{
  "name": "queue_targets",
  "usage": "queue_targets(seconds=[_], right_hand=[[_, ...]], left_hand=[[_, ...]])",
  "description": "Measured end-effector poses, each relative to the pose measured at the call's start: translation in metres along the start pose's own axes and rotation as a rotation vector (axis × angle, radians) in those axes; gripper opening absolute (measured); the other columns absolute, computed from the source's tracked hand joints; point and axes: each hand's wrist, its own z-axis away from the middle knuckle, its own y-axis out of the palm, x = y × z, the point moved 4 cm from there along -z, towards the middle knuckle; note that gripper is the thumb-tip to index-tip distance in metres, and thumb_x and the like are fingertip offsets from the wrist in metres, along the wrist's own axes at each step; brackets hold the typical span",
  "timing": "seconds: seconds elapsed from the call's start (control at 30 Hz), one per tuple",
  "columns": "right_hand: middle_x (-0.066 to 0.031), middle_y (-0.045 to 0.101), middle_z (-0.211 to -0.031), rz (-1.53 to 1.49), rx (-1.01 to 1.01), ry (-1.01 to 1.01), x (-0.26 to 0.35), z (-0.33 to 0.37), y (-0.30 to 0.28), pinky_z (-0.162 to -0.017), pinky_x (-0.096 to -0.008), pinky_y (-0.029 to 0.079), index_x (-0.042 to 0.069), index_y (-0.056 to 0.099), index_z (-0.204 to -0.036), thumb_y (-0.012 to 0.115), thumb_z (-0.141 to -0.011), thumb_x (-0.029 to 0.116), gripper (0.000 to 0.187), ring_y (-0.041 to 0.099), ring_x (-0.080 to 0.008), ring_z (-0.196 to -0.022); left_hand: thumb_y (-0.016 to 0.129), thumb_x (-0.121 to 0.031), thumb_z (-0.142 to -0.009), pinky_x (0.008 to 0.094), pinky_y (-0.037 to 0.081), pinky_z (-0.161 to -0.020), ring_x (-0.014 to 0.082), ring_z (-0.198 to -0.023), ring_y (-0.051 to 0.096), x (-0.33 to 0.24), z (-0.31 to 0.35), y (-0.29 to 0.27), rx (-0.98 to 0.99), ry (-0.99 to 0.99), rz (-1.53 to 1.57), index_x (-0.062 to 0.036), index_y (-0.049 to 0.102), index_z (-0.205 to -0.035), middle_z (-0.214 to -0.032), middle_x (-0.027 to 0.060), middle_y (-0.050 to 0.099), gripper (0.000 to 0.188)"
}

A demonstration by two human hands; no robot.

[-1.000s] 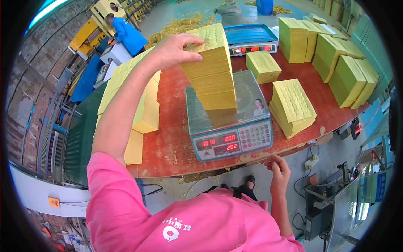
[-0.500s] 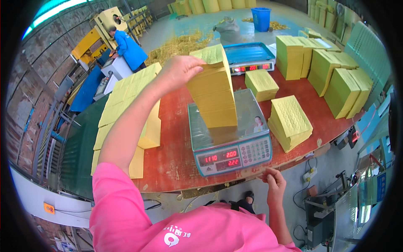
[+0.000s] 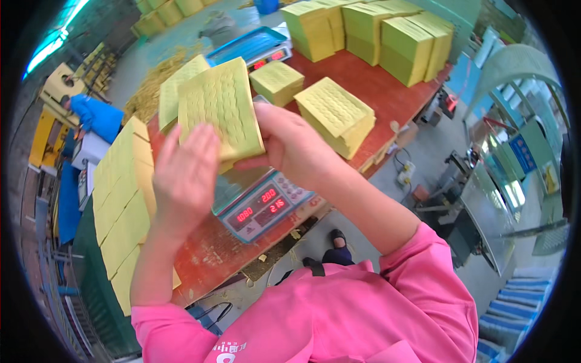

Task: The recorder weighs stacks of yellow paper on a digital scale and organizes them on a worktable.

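A workshop, judging by the machinery [image 3: 42, 134], digital scale [image 3: 260, 210] and stacked yellow sheets [image 3: 216, 103]

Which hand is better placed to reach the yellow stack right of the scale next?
Probably the right hand: it is nearer that stack, while the left hand is farther left, against the yellow bundle. The right is at this bundle too, so may need freeing.

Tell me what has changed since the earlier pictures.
The right hand has come up from near the table's front edge to grip a yellow paper stack, whose patterned face now tilts toward the camera. The left hand has left its top-edge grip and lies, blurred, against that face. The view has swung too. The scale, two shorter stacks and worker in blue stay put.
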Motion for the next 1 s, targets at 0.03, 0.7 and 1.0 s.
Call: queue_targets(seconds=[0.03, 0.7, 1.0], right_hand=[[-0.0108, 0.06, -0.123, 0.102, -0.172, 0.006, 0.003, 0.007, 0.003, -0.092, -0.0357, 0.051, 0.0, 0.045, -0.136, 0.061, -0.096, 0.022, 0.048, 0.062, -0.0191, -0.109], [-0.0159, 0.059, -0.125, 0.622, -0.331, 0.231, 0.124, 0.021, -0.247, -0.094, -0.0329, 0.049, -0.008, 0.043, -0.139, 0.056, -0.09, 0.002, 0.051, 0.059, -0.0201, -0.112], [-0.0106, 0.065, -0.108, 1.282, -0.177, 0.119, 0.141, 0.027, -0.257, -0.073, -0.0272, 0.05, -0.001, 0.049, -0.137, 0.056, -0.092, 0.008, 0.047, 0.06, -0.0117, -0.088]], left_hand=[[0.061, -0.005, -0.089, 0.0492, 0.048, -0.097, 0.035, -0.112, 0.062, -0.013, 0.005, 0.007, 0.053, 0.028, -0.022, 0.0024, 0.06, -0.117, -0.122, 0.0177, 0.063, 0.029], [0.049, -0.026, -0.103, 0.0327, 0.032, -0.11, 0.0167, -0.131, 0.043, -0.178, -0.043, 0.235, -0.386, -1.608, 1.844, 0.0026, 0.041, -0.143, -0.142, 0.0088, 0.05, 0.05], [0.045, -0.021, -0.104, 0.0317, 0.032, -0.109, 0.0184, -0.128, 0.044, -0.205, -0.063, 0.254, -0.328, -1.406, 1.288, 0.0, 0.035, -0.146, -0.14, 0.0125, 0.049, 0.048]])
